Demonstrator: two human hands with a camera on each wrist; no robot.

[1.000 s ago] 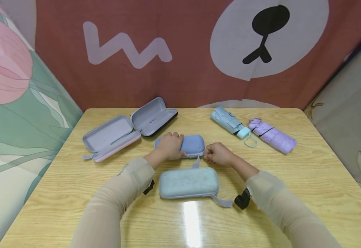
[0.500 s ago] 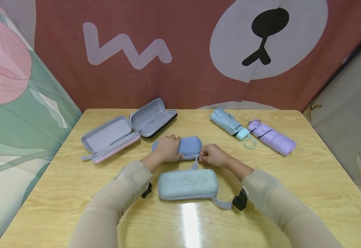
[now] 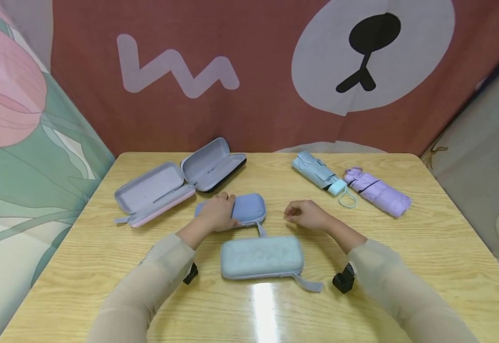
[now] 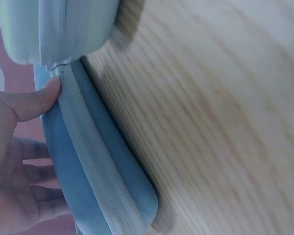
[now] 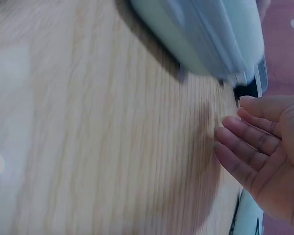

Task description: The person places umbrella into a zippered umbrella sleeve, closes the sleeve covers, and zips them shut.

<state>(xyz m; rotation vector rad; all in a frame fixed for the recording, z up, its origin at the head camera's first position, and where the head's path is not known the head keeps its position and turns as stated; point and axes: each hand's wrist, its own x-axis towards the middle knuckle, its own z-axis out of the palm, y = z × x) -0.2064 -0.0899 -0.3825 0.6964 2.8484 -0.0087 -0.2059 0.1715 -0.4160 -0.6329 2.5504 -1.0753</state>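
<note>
My left hand (image 3: 218, 212) grips the left part of a closed blue zip case (image 3: 250, 207) on the table. In the left wrist view, the thumb (image 4: 46, 100) presses the zipper side while the other fingers lie along the far side. A grey pull tab hangs at the case's right front corner. My right hand (image 3: 307, 214) hovers to the right of this case, apart from it, fingers loosely bent and holding nothing; the right wrist view shows its bare palm (image 5: 279, 166). In front of both hands lies a closed pale green zip case (image 3: 261, 257) with a grey pull tab.
Behind on the left, a pink case (image 3: 150, 188) and a black case (image 3: 212, 164) lie unzipped, grey linings showing. At the back right are a folded light blue umbrella (image 3: 315, 169) and a folded purple umbrella (image 3: 378, 192). A printed cloth (image 3: 258, 119) hangs behind the table.
My left hand has slid the blue case to the left and slightly nearer. My right hand touched its right front corner half a second ago and has since drawn away to the right.
</note>
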